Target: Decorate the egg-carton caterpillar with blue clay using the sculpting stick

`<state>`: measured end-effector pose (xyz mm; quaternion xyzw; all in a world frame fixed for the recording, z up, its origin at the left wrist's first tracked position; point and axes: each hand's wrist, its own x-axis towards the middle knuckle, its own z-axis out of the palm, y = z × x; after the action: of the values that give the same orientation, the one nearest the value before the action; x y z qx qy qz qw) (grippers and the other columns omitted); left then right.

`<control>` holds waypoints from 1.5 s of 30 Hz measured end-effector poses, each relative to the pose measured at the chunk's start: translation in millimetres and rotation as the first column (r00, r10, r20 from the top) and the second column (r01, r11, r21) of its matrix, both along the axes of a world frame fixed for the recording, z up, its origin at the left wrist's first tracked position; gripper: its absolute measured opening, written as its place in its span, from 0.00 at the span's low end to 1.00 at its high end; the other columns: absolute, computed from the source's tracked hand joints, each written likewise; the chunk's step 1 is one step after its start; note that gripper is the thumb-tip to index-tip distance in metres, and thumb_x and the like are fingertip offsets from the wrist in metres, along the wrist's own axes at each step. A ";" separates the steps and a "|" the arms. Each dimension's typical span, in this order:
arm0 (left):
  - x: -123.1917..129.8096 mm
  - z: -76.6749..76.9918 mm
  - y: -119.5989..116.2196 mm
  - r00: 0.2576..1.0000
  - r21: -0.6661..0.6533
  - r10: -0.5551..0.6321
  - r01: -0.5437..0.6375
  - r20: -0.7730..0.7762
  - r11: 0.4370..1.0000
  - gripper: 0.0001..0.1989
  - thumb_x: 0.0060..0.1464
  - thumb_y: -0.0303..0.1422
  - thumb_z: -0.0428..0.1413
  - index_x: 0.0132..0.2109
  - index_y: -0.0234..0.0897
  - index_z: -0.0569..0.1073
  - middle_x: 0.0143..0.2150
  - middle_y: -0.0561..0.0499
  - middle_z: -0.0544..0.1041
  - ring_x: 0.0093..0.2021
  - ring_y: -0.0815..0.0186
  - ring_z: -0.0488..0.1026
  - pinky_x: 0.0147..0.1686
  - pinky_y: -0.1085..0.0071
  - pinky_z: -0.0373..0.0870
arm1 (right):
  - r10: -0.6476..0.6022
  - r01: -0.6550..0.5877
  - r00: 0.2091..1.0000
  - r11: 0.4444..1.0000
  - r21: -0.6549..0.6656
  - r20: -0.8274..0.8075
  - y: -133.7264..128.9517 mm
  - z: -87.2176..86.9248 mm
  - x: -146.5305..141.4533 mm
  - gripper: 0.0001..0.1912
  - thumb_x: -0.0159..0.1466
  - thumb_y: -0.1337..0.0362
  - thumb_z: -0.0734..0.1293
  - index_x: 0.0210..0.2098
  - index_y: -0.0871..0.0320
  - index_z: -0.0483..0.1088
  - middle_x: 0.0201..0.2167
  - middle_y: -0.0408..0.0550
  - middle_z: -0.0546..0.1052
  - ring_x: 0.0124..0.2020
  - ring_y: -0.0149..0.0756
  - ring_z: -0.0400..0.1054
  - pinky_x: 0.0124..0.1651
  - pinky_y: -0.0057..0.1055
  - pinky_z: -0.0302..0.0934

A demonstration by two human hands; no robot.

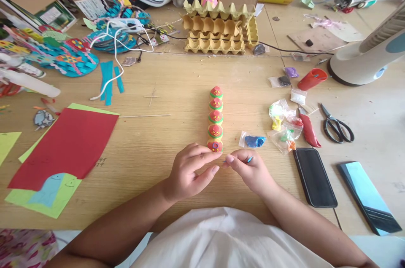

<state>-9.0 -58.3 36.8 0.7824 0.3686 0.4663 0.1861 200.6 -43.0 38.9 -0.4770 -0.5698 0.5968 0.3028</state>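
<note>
A row of several egg-carton cups [215, 116], coloured red, green and yellow with small smiling faces, runs away from me along the table. The nearest cup [215, 146] carries a blue ring shape on its red part. My left hand [191, 171] is open, its fingers stretched out and the fingertips at the near side of that cup; whether they press on it I cannot tell. Just to the right, my right hand [251, 171] pinches a thin blue tool [249, 159], mostly hidden by the fingers. A bag of blue clay [255, 141] lies beyond my right hand.
Bags of coloured clay [286, 133], a red cutter [309, 129], scissors [337, 124] and a phone [315, 178] lie to the right. Red paper [68, 146] is at left. Egg cartons [218, 28] stand at the back, and a white fan [363, 57] back right.
</note>
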 end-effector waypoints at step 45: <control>1.3 0.4 2.4 0.996 -0.119 -0.025 0.035 0.085 0.992 0.08 0.60 0.30 0.64 0.47 0.39 0.80 0.38 0.48 0.83 0.37 0.65 0.79 0.38 0.68 0.76 | 0.077 -0.077 0.996 0.997 -0.001 -0.045 -2.5 4.5 -2.2 0.30 0.65 0.37 0.67 0.27 0.59 0.77 0.21 0.44 0.68 0.25 0.31 0.56 0.28 0.29 0.52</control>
<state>-7.7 -55.9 37.2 0.7551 0.3763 0.4724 0.2550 198.4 -45.5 43.4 -0.4413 -0.5800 0.6194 0.2917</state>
